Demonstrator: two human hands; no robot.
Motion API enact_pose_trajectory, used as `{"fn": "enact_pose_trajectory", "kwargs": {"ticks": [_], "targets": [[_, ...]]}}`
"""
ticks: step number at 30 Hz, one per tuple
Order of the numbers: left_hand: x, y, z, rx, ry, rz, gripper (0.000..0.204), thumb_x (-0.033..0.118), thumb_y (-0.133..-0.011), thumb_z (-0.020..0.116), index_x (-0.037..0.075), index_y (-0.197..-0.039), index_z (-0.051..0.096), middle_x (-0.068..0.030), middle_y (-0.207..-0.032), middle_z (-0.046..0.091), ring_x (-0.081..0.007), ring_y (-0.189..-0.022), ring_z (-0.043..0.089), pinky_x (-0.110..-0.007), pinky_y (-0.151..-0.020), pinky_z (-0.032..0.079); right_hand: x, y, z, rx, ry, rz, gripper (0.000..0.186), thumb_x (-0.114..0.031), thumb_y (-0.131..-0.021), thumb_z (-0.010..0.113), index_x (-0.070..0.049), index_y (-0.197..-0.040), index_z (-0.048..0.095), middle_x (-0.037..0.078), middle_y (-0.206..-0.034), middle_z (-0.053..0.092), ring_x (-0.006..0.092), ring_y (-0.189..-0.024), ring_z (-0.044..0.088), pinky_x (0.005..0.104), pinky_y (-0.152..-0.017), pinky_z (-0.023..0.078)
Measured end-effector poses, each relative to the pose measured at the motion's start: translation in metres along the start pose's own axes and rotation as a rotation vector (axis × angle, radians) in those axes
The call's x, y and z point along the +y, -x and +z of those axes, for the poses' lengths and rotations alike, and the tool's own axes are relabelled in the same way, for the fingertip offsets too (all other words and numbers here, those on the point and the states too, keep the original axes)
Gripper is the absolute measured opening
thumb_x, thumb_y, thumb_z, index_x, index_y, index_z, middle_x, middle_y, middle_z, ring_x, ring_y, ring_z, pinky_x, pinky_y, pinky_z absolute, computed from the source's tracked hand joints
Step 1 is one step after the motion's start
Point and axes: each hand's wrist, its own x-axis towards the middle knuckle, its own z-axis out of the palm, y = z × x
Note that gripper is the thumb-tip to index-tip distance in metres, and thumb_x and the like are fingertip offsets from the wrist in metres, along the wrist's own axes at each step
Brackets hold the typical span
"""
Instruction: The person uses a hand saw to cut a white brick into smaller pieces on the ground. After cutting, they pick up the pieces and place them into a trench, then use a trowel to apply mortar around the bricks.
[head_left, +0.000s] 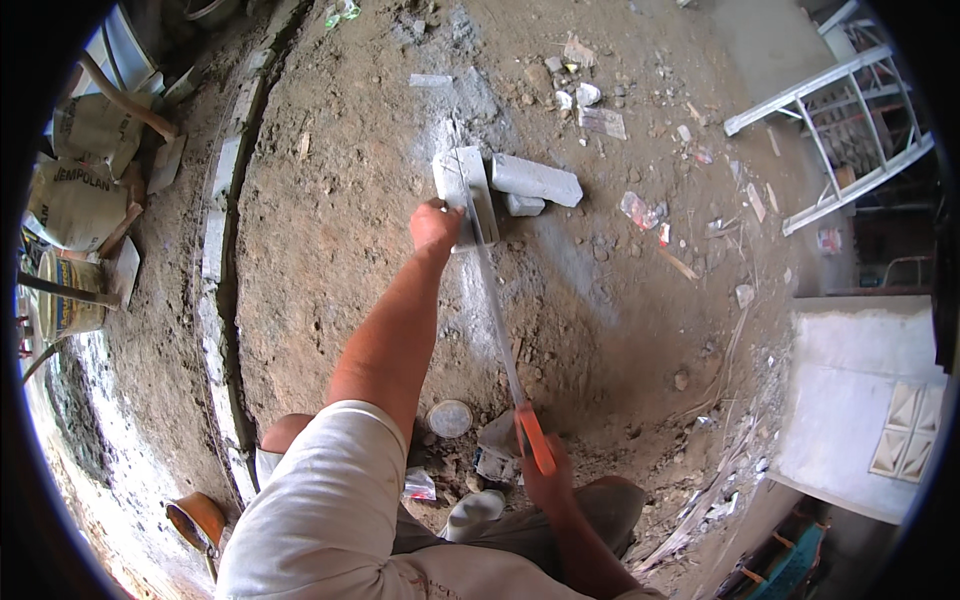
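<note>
Head view: left hand (435, 226) steadies block (463, 190); right hand (545, 482) grips saw (497, 318).

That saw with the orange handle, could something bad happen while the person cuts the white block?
Maybe. The left hand holds the light grey block right beside the handsaw, so a slip of the blade could nick the fingers. The block stands on uneven dirt against another block, so it might rock or tip mid-cut. The right hand grips the handle far from the cut, so the long blade could bend or jam.

Left hand (436, 222) steadies a grey block (463, 190) (on dirt) while right hand (545, 478) grips a handsaw (500, 330)
</note>
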Motion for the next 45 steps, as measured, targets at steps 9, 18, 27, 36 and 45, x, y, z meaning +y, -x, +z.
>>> {"fn": "enact_pose_trajectory", "kwargs": {"ticks": [9, 18, 27, 36, 45], "targets": [[0.004, -0.029, 0.033, -0.174, 0.243, 0.060, 0.084, 0.027, -0.071, 0.086, -0.005, -0.137, 0.044, -0.0211, -0.113, 0.067, -0.0308, -0.106, 0.065, -0.037, -0.092, 0.052, -0.006, 0.111, -0.070, 0.113, 0.020, 0.135, 0.012, -0.003, -0.076, 0.055, -0.003, -0.088, 0.054, 0.011, -0.070, 0.056, 0.0256, -0.068, 0.062, 0.0398, -0.064, 0.050], [-0.007, -0.052, 0.038, -0.243, 0.388, -0.115, 0.112, 0.026, -0.058, 0.092, 0.010, -0.147, 0.027, -0.0231, -0.136, 0.052, -0.0389, -0.129, 0.049, -0.045, -0.107, 0.042, -0.001, 0.097, -0.047, 0.166, -0.213, -0.044, 0.013, -0.017, -0.089, 0.055, -0.005, -0.084, 0.057, 0.006, -0.068, 0.053, 0.0192, -0.060, 0.053, 0.0353, -0.057, 0.044], [0.002, -0.034, 0.008, -0.189, 0.249, -0.328, 0.116, 0.031, -0.051, 0.094, 0.005, -0.144, 0.030, -0.0245, -0.140, 0.042, -0.0403, -0.131, 0.043, -0.045, -0.108, 0.041, 0.005, 0.087, -0.043, 0.080, -0.726, -0.113, 0.027, -0.031, -0.099, 0.054, -0.007, -0.086, 0.059, 0.001, -0.071, 0.050, 0.0121, -0.057, 0.045, 0.0298, -0.053, 0.037], [0.018, 0.002, -0.022, 0.078, 0.229, 0.225, 0.107, 0.018, -0.051, 0.090, 0.007, -0.141, 0.033, -0.0223, -0.131, 0.042, -0.0430, -0.123, 0.042, -0.047, -0.106, 0.039, 0.049, 0.065, -0.031, 0.046, -1.185, -0.041, 0.043, -0.030, -0.097, 0.059, -0.005, -0.128, 0.045, 0.009, -0.120, 0.051, 0.0199, -0.103, 0.052, 0.0283, -0.083, 0.044], [-0.024, -0.010, -0.028, -0.019, 0.184, 0.591, 0.083, 0.011, -0.064, 0.080, 0.002, -0.134, 0.037, -0.0243, -0.124, 0.050, -0.0418, -0.120, 0.049, -0.044, -0.103, 0.043, -0.036, 0.065, -0.057, 0.195, -0.605, 0.012, 0.014, 0.001, -0.077, 0.054, -0.002, -0.091, 0.052, 0.007, -0.066, 0.054, 0.0165, -0.055, 0.056, 0.0307, -0.053, 0.046]]}}
